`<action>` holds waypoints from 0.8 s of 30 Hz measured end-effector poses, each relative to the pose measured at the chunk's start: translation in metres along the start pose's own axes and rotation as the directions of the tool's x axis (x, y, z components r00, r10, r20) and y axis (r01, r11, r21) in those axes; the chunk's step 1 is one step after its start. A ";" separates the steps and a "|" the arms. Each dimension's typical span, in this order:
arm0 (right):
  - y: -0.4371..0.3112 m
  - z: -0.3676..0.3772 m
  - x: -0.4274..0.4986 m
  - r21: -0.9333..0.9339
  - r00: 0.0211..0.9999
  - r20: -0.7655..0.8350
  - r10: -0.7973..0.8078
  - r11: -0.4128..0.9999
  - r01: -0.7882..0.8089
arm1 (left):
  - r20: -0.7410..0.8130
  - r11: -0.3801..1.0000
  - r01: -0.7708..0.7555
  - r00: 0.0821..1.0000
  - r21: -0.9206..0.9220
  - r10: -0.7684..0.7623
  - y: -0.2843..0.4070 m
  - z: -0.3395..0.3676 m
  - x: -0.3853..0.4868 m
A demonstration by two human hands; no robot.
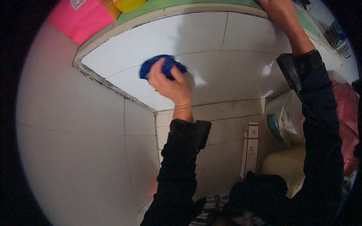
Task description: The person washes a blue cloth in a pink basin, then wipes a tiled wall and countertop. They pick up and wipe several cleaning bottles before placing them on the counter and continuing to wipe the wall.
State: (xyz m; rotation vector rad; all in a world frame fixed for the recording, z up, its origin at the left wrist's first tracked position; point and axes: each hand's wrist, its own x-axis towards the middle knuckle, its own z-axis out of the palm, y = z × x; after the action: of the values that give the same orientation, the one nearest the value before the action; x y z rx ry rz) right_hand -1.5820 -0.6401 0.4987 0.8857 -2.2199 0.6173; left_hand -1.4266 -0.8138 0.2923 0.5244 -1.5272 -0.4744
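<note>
My left hand (171,82) presses a bunched dark blue cloth (150,66) against the white tiled panel (203,36) below a green-topped counter. The hand is a little blurred, with the fingers curled over the cloth. At the upper right, my right hand (278,12) reaches to the counter's edge near the green top; its fingertips are cut off by the picture's rim, so whether it holds anything is hidden. Both sleeves are black, with a dark band or device at each wrist.
On the counter's green top (161,8) stand a pink box (87,19) and a yellow container (128,4). A tiled wall (70,113) is at left. At lower right are a narrow white carton (250,149), a white bucket (288,118) and a red bag (346,113).
</note>
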 end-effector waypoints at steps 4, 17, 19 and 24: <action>-0.003 -0.002 0.000 0.003 1.000 -0.014 0.022 1.000 -0.022 | 0.508 0.988 -0.157 0.850 -0.005 0.138 -0.008 0.015 -0.073; 0.033 0.019 0.003 -0.053 0.988 -0.079 -0.130 0.991 0.126 | -0.126 0.910 0.174 0.964 -0.376 -0.236 0.006 -0.033 0.121; 0.024 0.020 0.001 -0.026 0.989 -0.069 -0.131 0.991 0.129 | -0.189 0.962 0.166 0.960 -0.217 -0.208 0.017 -0.025 0.120; 0.023 0.023 -0.002 -0.014 0.979 -0.111 -0.168 0.986 0.168 | 0.012 0.958 -0.271 0.962 -0.090 0.273 0.069 0.038 0.045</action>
State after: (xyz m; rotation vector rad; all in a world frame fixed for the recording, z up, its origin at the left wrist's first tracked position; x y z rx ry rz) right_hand -1.6067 -0.6379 0.4777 1.0001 -2.0212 0.5676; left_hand -1.4667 -0.7856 0.3684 0.2350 -1.5661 -0.3322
